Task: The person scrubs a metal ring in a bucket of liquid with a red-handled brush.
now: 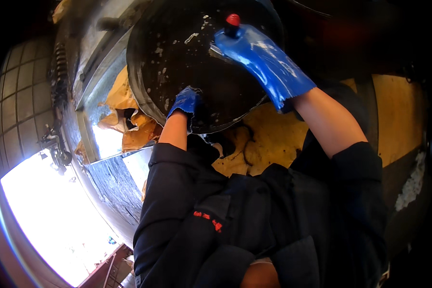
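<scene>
Both my hands wear blue rubber gloves and work over a large round black vessel (151,103) with pale flecks on its dark inner surface. My right hand (242,43) is closed around a scraper-like tool (233,20). Its black handle ends in a red tip above the fist, and a flat metal edge shows below the glove, close to the dark surface. Lower left, my left hand (183,102) reaches over the near rim of the vessel. Its fingers fade into the dark, so whether they grip anything is hidden.
Crumpled brown paper (125,103) lies left of the vessel beside a metal frame (89,129). A stained yellowish board (273,137) lies below the vessel, between my arms. At far left is a bright opening (48,216) under a panelled shutter (21,105). The upper right is very dark.
</scene>
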